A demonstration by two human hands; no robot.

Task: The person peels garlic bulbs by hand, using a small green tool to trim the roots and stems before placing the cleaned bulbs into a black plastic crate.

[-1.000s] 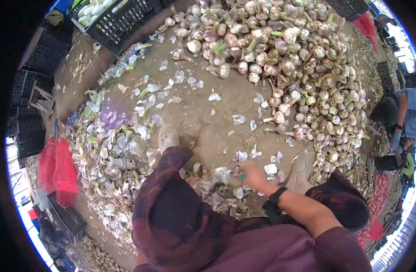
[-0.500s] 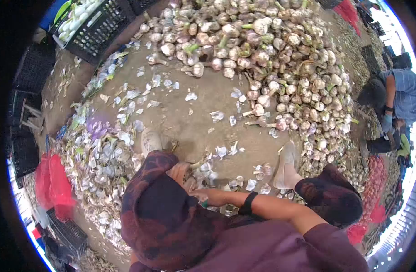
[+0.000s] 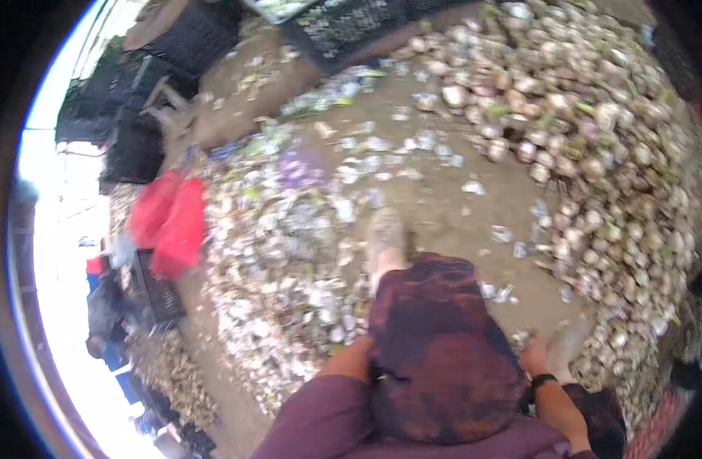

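My right hand (image 3: 534, 355), with a black band at its wrist, is low on the right between my knee and my right foot (image 3: 568, 343). Motion smears its fingers, so I cannot see whether they hold anything. A pale garlic bulb or peel scrap (image 3: 520, 335) lies just beyond it. On the other side, my left forearm (image 3: 349, 361) reaches down behind my raised knee (image 3: 443, 306), and the left hand is hidden there. A large heap of garlic bulbs (image 3: 588, 115) fills the right side. A heap of peelings (image 3: 289, 260) lies to my left.
Red mesh bags (image 3: 179, 229) lie beyond the peelings, beside a black crate (image 3: 161, 294). More black crates (image 3: 133, 145) and a small stool (image 3: 167, 107) stand at the upper left. A crate (image 3: 339, 30) stands at the top. Loose skins litter the ground (image 3: 435, 206).
My view has swung left, so the scene shifts right. My hands, earlier together at a garlic bulb in front of my knee, are now apart, the left one out of sight.
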